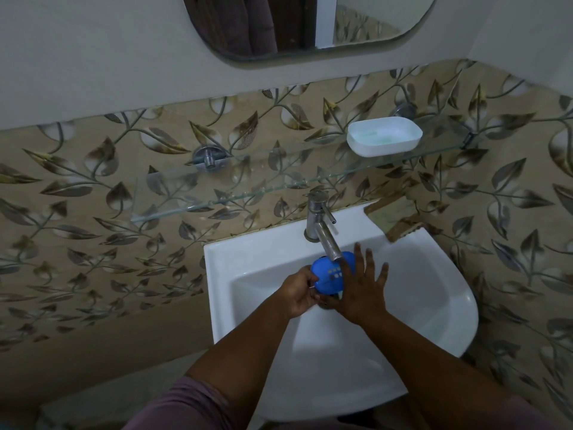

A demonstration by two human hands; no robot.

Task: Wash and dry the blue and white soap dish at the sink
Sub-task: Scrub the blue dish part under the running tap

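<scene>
The blue part of the soap dish (pixel 327 276), with small square drain holes, is held over the white sink (pixel 434 293) just under the faucet spout (pixel 328 240). My left hand (pixel 299 293) grips its left edge with curled fingers. My right hand (pixel 361 288) lies flat against its right side, fingers spread and straight. The white part of the soap dish (pixel 384 136) sits on the glass shelf (pixel 248 193) above, holding a little pale liquid. I cannot tell whether water is running.
The chrome faucet (pixel 317 212) with a side lever stands at the back of the basin. The glass shelf juts out above the sink on metal brackets (pixel 209 156). Leaf-patterned tiles cover the wall, and a mirror (pixel 307 23) hangs above.
</scene>
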